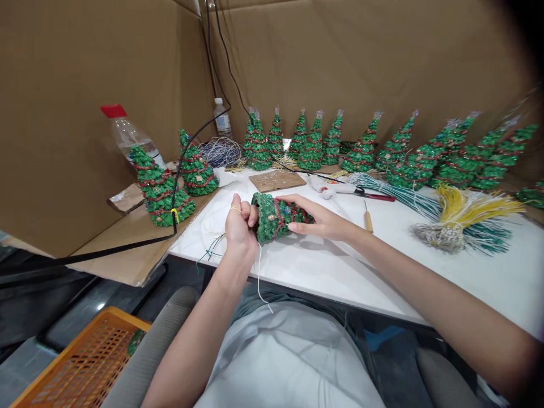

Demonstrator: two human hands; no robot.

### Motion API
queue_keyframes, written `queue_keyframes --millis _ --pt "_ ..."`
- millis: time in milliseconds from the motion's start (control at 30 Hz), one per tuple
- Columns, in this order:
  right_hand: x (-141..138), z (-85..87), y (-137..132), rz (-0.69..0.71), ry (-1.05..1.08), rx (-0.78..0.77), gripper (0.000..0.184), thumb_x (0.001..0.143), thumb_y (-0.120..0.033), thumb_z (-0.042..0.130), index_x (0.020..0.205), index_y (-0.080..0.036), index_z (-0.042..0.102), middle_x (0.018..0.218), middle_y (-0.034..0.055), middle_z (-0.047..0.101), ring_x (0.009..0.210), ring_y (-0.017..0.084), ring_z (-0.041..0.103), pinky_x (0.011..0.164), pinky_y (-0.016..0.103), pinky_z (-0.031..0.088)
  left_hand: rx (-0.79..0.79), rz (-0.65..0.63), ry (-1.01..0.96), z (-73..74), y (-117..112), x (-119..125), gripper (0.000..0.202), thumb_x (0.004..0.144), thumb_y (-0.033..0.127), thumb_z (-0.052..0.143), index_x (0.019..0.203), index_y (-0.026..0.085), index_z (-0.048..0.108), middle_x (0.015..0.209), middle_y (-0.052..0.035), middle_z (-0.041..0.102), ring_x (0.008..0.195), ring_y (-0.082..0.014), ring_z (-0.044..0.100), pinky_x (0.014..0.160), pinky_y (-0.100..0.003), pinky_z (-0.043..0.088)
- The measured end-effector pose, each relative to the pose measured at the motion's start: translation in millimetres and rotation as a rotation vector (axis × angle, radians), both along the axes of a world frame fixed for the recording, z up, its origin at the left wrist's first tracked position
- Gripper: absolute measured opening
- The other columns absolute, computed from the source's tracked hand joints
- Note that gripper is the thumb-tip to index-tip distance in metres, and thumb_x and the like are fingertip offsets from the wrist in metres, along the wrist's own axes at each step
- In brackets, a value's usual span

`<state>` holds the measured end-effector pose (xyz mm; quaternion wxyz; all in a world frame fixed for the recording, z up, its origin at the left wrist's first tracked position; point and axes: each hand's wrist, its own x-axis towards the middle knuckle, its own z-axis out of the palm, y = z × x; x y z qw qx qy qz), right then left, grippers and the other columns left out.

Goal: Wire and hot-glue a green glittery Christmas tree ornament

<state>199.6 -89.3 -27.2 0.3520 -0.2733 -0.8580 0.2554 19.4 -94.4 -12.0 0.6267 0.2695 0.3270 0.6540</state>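
Left hand, fingers curled at the base of a green beaded tree; whether they pinch anything cannot be told. The right hand grips the tree's side between thumb and fingers, the tree lying sideways over the near part of the white worktop. A white cord hangs beside the left wrist. Similar trees stand behind.

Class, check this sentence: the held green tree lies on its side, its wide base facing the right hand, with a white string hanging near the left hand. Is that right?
No: in the head view, the wide base of the held green tree faces the left hand, not the right hand. The rest stands.
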Motion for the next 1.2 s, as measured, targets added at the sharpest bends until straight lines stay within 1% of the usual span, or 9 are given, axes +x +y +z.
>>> queue_keyframes --millis 133,267,433,633,800,1067,1200 --pt "-1.9 -1.6 -2.8 -0.015 0.011 -0.020 0.057 0.085 -0.047 0.056 0.134 -0.022 0.041 0.134 0.0114 0.049 0.124 0.024 0.046 0.105 0.044 0.035 -0.035 0.011 -0.029 1.8 0.1 0.2 0.059 0.098 0.032 0.029 0.041 0.017 0.019 0.037 0.0052 0.017 0.034 -0.0068 0.017 0.042 -0.023 0.022" --pt "-3.6 -3.1 -3.4 -0.031 0.028 -0.010 0.053 0.085 -0.046 0.055 0.131 -0.022 0.043 0.132 0.0113 0.050 0.122 0.024 0.047 0.104 0.043 0.036 -0.075 0.023 -0.075 4.1 -0.4 1.5 0.058 0.098 0.032 0.028 0.042 0.018 0.018 0.037 0.0055 0.017 0.034 -0.0069 0.019 0.042 -0.023 0.022" --pt "-3.9 -6.0 -1.2 -0.057 0.019 0.019 0.054 0.084 -0.048 0.056 0.130 -0.022 0.045 0.128 0.0104 0.053 0.120 0.025 0.049 0.102 0.044 0.038 -0.110 0.047 -0.111 5.9 -0.4 3.6 0.056 0.098 0.030 0.030 0.044 0.018 0.017 0.037 0.0063 0.015 0.033 -0.0067 0.019 0.040 -0.022 0.021" --pt "-3.6 -6.8 0.3 -0.077 -0.011 0.051 0.054 0.085 -0.051 0.054 0.130 -0.023 0.045 0.127 0.0099 0.054 0.120 0.026 0.048 0.102 0.044 0.039 -0.109 0.071 -0.121 5.0 0.1 3.9 0.054 0.098 0.029 0.029 0.046 0.018 0.017 0.035 0.0065 0.015 0.032 -0.0062 0.019 0.040 -0.021 0.023" --pt "-3.4 -5.2 0.0 -0.076 -0.021 0.064 0.053 0.085 -0.050 0.054 0.129 -0.022 0.046 0.126 0.0103 0.054 0.119 0.026 0.049 0.102 0.044 0.039 -0.082 0.074 -0.125 3.2 -0.6 2.9 0.054 0.098 0.026 0.029 0.045 0.018 0.016 0.035 0.0062 0.015 0.032 -0.0061 0.019 0.039 -0.022 0.020" --pt "-2.5 -7.1 2.2 -0.063 -0.002 0.074 0.051 0.085 -0.049 0.056 0.128 -0.025 0.047 0.125 0.0087 0.055 0.117 0.025 0.051 0.100 0.045 0.041 -0.111 0.086 -0.123 4.0 -0.7 3.1 0.055 0.097 0.027 0.029 0.045 0.019 0.016 0.037 0.0057 0.012 0.033 -0.0078 0.018 0.039 -0.023 0.020" --pt "-1.6 -4.8 1.8 -0.060 -0.018 0.064 0.052 0.085 -0.049 0.055 0.130 -0.024 0.046 0.127 0.0091 0.054 0.118 0.025 0.050 0.101 0.045 0.041 -0.110 0.087 -0.119 4.8 -1.4 3.3 0.055 0.097 0.026 0.029 0.044 0.019 0.017 0.037 0.0057 0.012 0.033 -0.0079 0.018 0.039 -0.023 0.021"
